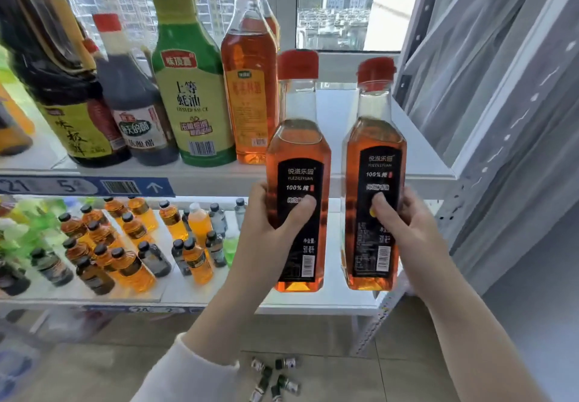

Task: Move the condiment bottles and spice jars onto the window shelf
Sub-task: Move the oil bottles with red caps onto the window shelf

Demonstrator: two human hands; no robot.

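Observation:
My left hand (272, 229) grips a red-capped bottle of amber liquid with a black label (297, 151). My right hand (404, 229) grips a second, matching bottle (374, 138). Both bottles are upright, raised in front of the right end of the white window shelf (413, 151), side by side. On that shelf stand a tall amber bottle (249, 88), a green oyster sauce bottle (191, 88), a dark vinegar bottle (134, 104) and a large dark soy bottle (59, 82).
A lower shelf (313, 303) carries several small orange and dark drink bottles (131, 245). Several small bottles (275, 376) lie on the tiled floor. A grey curtain (501, 104) hangs at the right beside the metal shelf post (385, 307).

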